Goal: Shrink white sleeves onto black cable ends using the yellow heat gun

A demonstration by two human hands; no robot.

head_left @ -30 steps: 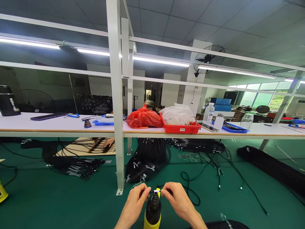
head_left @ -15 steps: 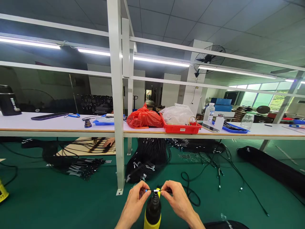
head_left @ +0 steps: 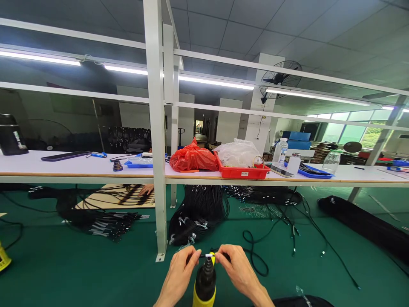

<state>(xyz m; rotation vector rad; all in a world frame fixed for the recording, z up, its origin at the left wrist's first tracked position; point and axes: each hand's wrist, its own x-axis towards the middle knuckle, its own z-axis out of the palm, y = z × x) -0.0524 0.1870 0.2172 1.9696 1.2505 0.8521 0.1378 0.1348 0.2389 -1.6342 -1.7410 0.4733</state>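
A black cable (head_left: 202, 256) is stretched level between my two hands, with a short white sleeve (head_left: 209, 255) around its middle. My left hand (head_left: 182, 266) pinches the cable left of the sleeve, thumb against fingers. On the other side, my right hand (head_left: 234, 264) pinches it close to the sleeve's right end. Directly below stands a yellow-and-black heat gun (head_left: 206, 281), its ribbed nozzle pointing up at the sleeve. The cable appears just above or at the nozzle tip; whether they touch I cannot tell.
Bundled black cables (head_left: 201, 209) lie on the green mat (head_left: 128, 273) beyond my hands. A white post (head_left: 156, 128) rises left of centre. The raised shelf (head_left: 140, 172) holds a red tray (head_left: 244, 172), a red bag (head_left: 193, 157) and bottles. Another person's hand (head_left: 147, 189) shows behind it.
My left fingers have shifted slightly on the cable, and the blue spot beside them is now out of sight. The sleeve stays over the nozzle; the rest looks the same.
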